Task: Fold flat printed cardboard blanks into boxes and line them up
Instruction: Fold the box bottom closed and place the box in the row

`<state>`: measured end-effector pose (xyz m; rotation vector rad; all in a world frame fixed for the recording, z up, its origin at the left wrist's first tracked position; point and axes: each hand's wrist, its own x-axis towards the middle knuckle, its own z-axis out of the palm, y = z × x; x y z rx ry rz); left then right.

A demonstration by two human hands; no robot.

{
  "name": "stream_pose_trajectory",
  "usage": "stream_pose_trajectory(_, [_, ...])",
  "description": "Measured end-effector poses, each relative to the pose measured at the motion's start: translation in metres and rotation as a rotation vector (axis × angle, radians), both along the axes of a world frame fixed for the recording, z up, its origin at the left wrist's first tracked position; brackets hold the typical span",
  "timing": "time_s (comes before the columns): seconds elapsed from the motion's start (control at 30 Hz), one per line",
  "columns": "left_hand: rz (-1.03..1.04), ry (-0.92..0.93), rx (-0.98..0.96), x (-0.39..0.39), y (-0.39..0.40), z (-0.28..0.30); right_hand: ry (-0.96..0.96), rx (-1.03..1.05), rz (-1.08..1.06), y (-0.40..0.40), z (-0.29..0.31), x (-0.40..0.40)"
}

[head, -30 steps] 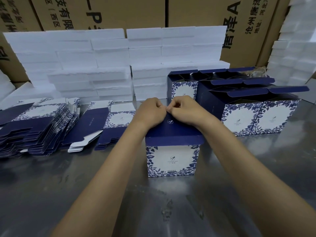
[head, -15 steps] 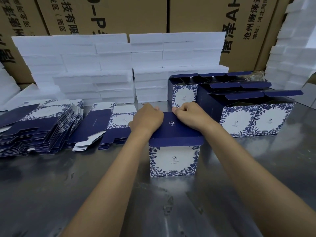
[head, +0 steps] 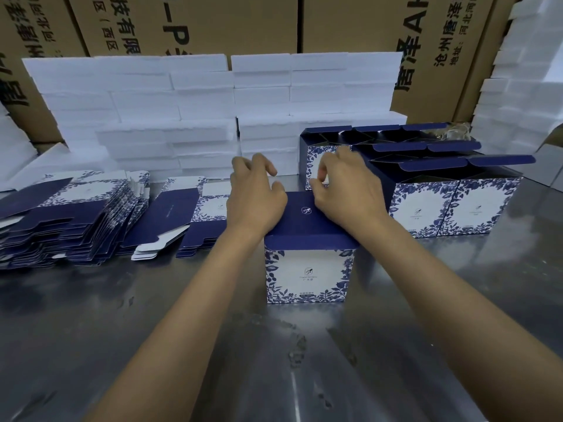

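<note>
Box [head: 307, 269] stands upright on the steel table [head: 213, 345], mid-frame, its navy lid panel folded flat across the top. It sits apart from the row [head: 451, 208] of finished boxes to the right rear, whose lids stand open.

Left hand [head: 254, 197] rests its heel on the lid's left edge, fingers loosely spread and lifted, gripping nothing. Right hand [head: 347, 190] lies on the lid's far right part, fingers curled at the back edge; whether it pinches a tuck flap there I cannot tell, the fingertips hide the seam.

Handling, as a judgement: thin printed card, very light, hollow. Walls are stiff along the creases but will buckle under a hard squeeze mid-panel. The glossy print is probably a little slick and will show dents or scuffs. Best hold is two opposite side walls near the corners, where the folds brace it, or flat palms on top and side to slide it. The smooth steel should let it glide to the row with little push.

Blanks [head: 64, 220] lie in slumped stacks at left, a smaller stack [head: 182, 217] beside them. White foam slabs [head: 170, 117] and brown cartons [head: 344, 22] stand behind.
</note>
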<state>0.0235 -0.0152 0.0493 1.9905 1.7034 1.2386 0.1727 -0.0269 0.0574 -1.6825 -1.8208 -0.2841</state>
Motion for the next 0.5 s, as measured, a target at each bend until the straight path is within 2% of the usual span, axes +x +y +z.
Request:
stream_pose_trajectory(0.07, [-0.095, 0.002, 0.11, -0.004, -0.004, 0.001, -0.143, 0.093, 0.078, -0.005, 0.005, -0.004])
stream_pose_trajectory(0.17, [-0.213, 0.033, 0.125, -0.01, -0.013, 0.003, -0.183, 0.006, 0.145, -0.011, 0.008, -0.007])
stream_pose_trajectory(0.27, [-0.304, -0.003, -0.013, -0.016, -0.024, 0.007, -0.1, -0.081, 0.21, -0.021, 0.01, -0.002])
stream_pose_trajectory(0.37, [-0.427, 0.066, -0.15, -0.028, -0.034, 0.009, -0.039, -0.156, 0.313, -0.038, 0.008, 0.006])
stream_pose_trajectory(0.5, [-0.58, 0.132, -0.275, -0.043, -0.049, 0.005, 0.05, -0.117, 0.436, -0.063, -0.002, 0.016])
